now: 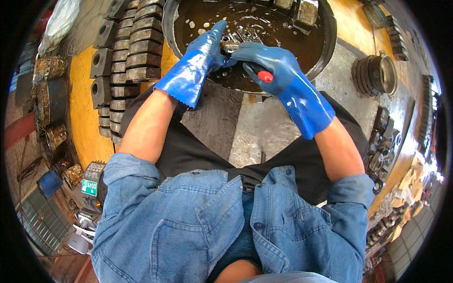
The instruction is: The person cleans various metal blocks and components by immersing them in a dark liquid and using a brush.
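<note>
Both my hands wear long blue rubber gloves and meet over the near half of a round metal basin (pixel 329 47) of dark brown liquid. A small greasy metal part (pixel 230 47) sits between them, partly covered by the gloves. My left hand (pixel 207 49) is closed around its left side, with one finger pointing up and away. In my right hand (pixel 273 63), fingers curled, is a tool whose red handle end (pixel 265 76) sticks out below the palm. The tool's working end is hidden by the glove. Pale flecks float on the liquid.
Long stacks of dark metal blocks (pixel 144 49) stand left of the basin, beside blocks with round holes (pixel 100 66). Another block (pixel 306 13) sits at the basin's far edge. To the right are metal rings (pixel 388 74) and loose machine parts (pixel 384 146).
</note>
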The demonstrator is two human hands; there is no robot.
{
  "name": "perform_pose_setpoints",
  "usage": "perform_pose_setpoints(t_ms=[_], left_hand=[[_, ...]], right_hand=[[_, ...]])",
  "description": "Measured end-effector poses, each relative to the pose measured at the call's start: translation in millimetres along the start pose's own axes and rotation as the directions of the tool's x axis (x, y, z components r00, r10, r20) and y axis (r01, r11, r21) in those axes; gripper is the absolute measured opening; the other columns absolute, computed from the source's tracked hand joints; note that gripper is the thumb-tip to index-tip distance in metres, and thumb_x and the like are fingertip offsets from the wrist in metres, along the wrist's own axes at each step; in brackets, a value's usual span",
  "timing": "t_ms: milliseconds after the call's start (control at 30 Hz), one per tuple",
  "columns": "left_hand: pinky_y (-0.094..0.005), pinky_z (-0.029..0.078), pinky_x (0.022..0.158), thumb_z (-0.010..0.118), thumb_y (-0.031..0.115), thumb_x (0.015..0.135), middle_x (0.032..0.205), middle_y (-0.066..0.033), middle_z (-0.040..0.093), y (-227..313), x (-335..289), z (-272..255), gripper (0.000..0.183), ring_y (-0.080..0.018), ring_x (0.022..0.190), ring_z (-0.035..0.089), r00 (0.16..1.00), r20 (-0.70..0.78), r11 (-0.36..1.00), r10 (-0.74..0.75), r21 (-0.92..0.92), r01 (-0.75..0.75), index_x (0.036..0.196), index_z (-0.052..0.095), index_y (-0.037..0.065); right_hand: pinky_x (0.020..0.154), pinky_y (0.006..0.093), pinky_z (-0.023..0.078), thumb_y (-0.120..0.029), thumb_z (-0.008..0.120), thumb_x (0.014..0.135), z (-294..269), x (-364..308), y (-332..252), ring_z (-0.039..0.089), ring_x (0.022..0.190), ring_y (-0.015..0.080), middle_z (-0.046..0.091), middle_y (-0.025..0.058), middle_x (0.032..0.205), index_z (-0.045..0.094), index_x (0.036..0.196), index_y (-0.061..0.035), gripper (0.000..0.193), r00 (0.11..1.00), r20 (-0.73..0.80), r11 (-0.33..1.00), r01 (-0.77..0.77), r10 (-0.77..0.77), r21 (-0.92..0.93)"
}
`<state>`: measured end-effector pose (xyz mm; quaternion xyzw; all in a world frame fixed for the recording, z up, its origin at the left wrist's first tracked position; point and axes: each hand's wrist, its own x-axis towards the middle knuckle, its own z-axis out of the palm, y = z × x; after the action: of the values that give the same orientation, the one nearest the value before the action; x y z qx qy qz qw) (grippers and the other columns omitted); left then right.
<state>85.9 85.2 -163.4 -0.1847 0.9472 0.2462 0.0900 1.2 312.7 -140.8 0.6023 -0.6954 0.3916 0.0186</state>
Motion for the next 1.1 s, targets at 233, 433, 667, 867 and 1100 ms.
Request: perform_pose_setpoints(t_ms=[233, 433, 667, 867, 1100], left_hand=[[-0.0470, 0.054, 0.112, 0.098, 0.043, 0.071, 0.147, -0.0267, 0.064, -15, 6, 13, 0.121, -0.0438, 0.133, 0.065, 0.995, -0.067, 0.996, 0.076, -0.033, -0.079, 0.169, 0.032, 0.015], [-0.0476, 0.055, 0.110, 0.100, 0.043, 0.070, 0.143, -0.0261, 0.067, -14, 4, 12, 0.121, -0.0438, 0.130, 0.067, 0.989, -0.113, 0.994, 0.097, -0.030, -0.101, 0.168, 0.035, 0.015], [-0.0486, 0.054, 0.111, 0.101, 0.045, 0.068, 0.145, -0.0255, 0.066, -24, 9, 20, 0.123, -0.0433, 0.132, 0.066, 0.991, -0.100, 0.985, 0.089, -0.139, -0.103, 0.168, 0.035, 0.016], [-0.0481, 0.055, 0.111, 0.101, 0.043, 0.069, 0.143, -0.0266, 0.067, -28, 12, 23, 0.126, -0.0430, 0.130, 0.067, 0.994, -0.060, 0.977, 0.093, -0.187, -0.103, 0.169, 0.031, 0.015], [-0.0478, 0.054, 0.112, 0.101, 0.043, 0.069, 0.141, -0.0285, 0.067, -23, 5, 23, 0.125, -0.0439, 0.131, 0.066, 0.989, -0.119, 0.983, 0.084, -0.155, -0.102, 0.169, 0.031, 0.012]], right_hand=[[0.092, 0.0408, 0.063, -0.002, 0.078, 0.088, -2, 12, -2, 0.076, 0.108, 0.0354, 0.078, 0.0109, 0.122, 0.076, 0.123, -0.0165, 0.038, 0.996, -0.085, 0.998, 0.034, -0.030, 0.046], [0.093, 0.0414, 0.063, -0.003, 0.080, 0.084, 8, 13, 16, 0.075, 0.111, 0.0347, 0.077, 0.0119, 0.123, 0.075, 0.125, -0.0162, 0.044, 0.994, -0.085, 0.998, -0.065, 0.066, 0.014], [0.094, 0.0401, 0.062, 0.001, 0.078, 0.082, 10, 12, 14, 0.075, 0.111, 0.0351, 0.076, 0.0099, 0.126, 0.074, 0.127, -0.0167, 0.049, 0.994, 0.003, 0.993, -0.107, 0.107, 0.046], [0.094, 0.0397, 0.062, 0.000, 0.078, 0.085, 12, 12, 14, 0.075, 0.110, 0.0345, 0.078, 0.0119, 0.121, 0.076, 0.125, -0.0154, 0.042, 0.999, -0.039, 0.997, -0.019, 0.022, 0.070], [0.093, 0.0397, 0.063, -0.006, 0.079, 0.090, 2, 9, 7, 0.076, 0.108, 0.0349, 0.078, 0.0121, 0.118, 0.077, 0.123, -0.0146, 0.033, 0.999, -0.014, 0.998, -0.043, 0.044, 0.043]])
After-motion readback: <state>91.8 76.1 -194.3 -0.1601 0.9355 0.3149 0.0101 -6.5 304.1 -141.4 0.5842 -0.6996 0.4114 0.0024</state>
